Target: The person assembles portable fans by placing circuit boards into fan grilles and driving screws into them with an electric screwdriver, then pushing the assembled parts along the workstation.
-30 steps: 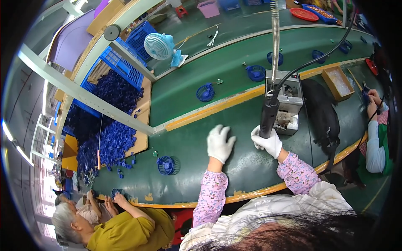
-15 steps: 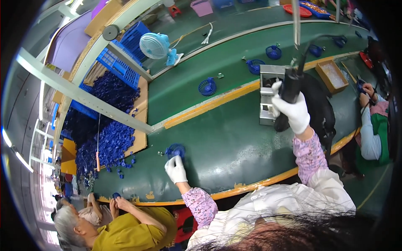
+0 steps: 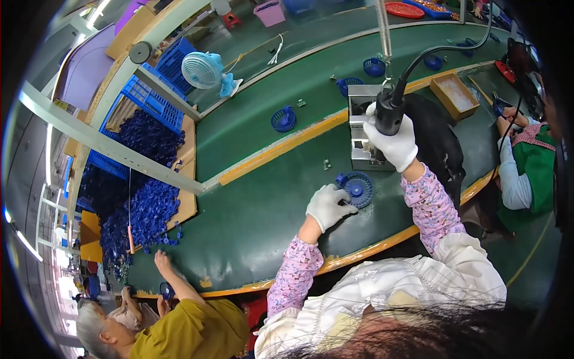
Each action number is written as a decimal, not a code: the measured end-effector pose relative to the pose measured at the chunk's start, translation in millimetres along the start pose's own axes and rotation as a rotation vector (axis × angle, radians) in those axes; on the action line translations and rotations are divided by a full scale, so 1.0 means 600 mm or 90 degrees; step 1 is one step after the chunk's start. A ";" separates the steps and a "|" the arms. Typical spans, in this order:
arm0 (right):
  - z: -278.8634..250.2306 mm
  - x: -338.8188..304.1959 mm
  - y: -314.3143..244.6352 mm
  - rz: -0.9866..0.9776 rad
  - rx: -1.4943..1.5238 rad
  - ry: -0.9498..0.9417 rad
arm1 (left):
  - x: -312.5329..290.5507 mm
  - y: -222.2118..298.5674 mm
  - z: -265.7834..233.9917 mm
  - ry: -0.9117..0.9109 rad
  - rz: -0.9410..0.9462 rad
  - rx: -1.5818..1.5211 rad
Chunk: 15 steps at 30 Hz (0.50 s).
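Observation:
A blue round slatted cover, like a small fan guard [image 3: 359, 190], lies on the green bench top [image 3: 269, 239]. My gloved left hand [image 3: 330, 207] pinches its left rim between thumb and fingers. A small pale greenish piece [image 3: 327, 164] rests just beyond it; any wire joining the two is too fine to make out. My gloved right hand [image 3: 394, 140] is closed around an upright black electric screwdriver [image 3: 390, 115], which hangs from a coiled spring [image 3: 383, 30]. Its tip is hidden by my hand and a metal box-like fixture [image 3: 365, 158].
Several more blue covers [image 3: 283, 119] sit on the green strip behind a yellow-edged rail [image 3: 287, 151]. Blue parts [image 3: 149, 206] are heaped at left near a turquoise fan [image 3: 202, 70]. A carton [image 3: 454, 97] stands at right. Co-workers sit at left [image 3: 191, 323] and right [image 3: 526, 173].
My left hand has brought the blue cover and small piece rightward, close to the fixture. My right hand still grips the screwdriver. The left co-worker's hand now reaches onto the bench.

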State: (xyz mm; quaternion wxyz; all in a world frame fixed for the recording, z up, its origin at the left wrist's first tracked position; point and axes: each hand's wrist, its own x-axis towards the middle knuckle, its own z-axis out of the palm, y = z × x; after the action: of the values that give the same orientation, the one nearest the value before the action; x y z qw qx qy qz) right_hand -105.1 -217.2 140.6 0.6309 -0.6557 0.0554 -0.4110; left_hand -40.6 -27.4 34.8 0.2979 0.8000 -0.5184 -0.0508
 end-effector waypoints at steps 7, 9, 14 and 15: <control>-0.011 -0.003 0.008 -0.049 -0.051 0.021 | -0.005 0.012 0.028 0.076 0.038 0.016; -0.008 0.008 0.009 -0.041 -0.012 0.020 | -0.004 0.011 0.031 0.093 0.071 0.019; 0.004 0.004 0.014 -0.081 -0.043 0.024 | -0.005 0.007 0.033 0.095 0.064 0.025; 0.002 0.000 0.019 -0.111 -0.076 0.024 | -0.005 0.008 0.032 0.100 0.066 0.021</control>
State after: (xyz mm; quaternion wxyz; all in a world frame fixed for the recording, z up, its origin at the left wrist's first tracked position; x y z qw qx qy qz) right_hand -99.3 -218.8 131.0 0.5513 -0.6865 0.0346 -0.4729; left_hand -53.1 -34.3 20.9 0.3267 0.7782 -0.5351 0.0361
